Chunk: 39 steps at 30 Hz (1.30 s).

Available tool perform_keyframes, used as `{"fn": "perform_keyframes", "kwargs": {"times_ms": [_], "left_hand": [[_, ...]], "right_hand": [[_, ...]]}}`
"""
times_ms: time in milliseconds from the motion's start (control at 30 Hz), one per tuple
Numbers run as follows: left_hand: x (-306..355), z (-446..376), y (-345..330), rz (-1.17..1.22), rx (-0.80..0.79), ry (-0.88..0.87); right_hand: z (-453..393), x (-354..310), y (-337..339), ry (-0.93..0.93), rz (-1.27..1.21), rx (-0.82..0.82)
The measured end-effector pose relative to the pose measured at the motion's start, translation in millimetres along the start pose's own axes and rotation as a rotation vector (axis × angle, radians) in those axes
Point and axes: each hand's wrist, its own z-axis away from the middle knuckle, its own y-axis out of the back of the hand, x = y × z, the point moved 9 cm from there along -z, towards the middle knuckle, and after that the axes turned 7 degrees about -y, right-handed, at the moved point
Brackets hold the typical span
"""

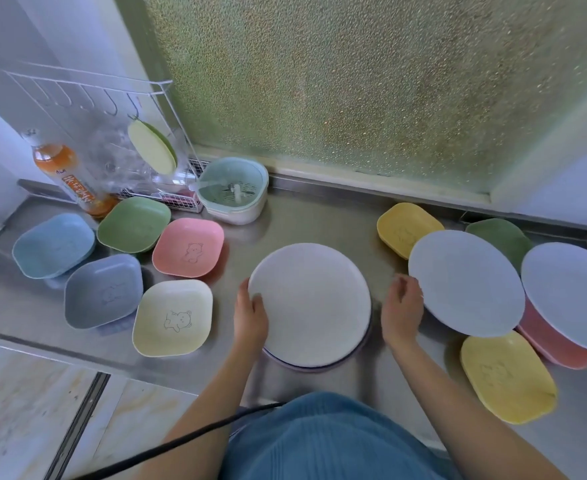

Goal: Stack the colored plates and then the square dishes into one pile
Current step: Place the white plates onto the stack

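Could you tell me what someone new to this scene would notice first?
Probably the stack of round plates in the middle of the steel counter, with the left hand resting on its left edge and the right hand loosely curled just off its right edge. Next come the pastel square dishes on both sides, such as the pink dish and the cream dish on the left, both showing a bear drawing.

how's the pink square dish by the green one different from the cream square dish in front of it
The pink square dish is pink; the cream square dish is pale yellow-cream. The pink one sits farther back, beside the green square dish, while the cream one lies nearer the person, closer to the left hand. The bear outline shows darker on the cream dish than on the pink one. Both are rounded squares, upright and empty, on the steel counter.
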Motion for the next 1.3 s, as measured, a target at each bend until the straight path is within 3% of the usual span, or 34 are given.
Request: {"fn": "perform_keyframes", "kwargs": {"times_ms": [100,233,500,733,967,1300], "left_hand": [[7.6,-2.3,-15.3,0.01,-0.029,-0.006],[16.9,-2.7,-40.3,0.036,-0.114,-0.047],[19.6,-1.9,-57.5,0.07,-0.154,-0.073],[17.8,-2.1,-56.6,0.047,-0.14,-0.054],[20.2,-1.7,-56.9,0.034,-0.151,-0.072],[20.0,-2.5,-55.5,0.118,-0.157,-0.024]], "right_hand": [[-14.1,35.4,27.8,-0.263,-0.079,0.103],[-10.1,76.0,24.8,-0.656,-0.447,-0.008],[-5.6,97.8,9.7,-0.984,-0.784,-0.123],[-16.7,100.2,22.9,-0.871,-1.002,-0.003],[-8.6,96.9,38.4,-0.778,-0.879,0.141],[-20.8,39.5,45.1,-0.414,-0.512,-0.082]]}}
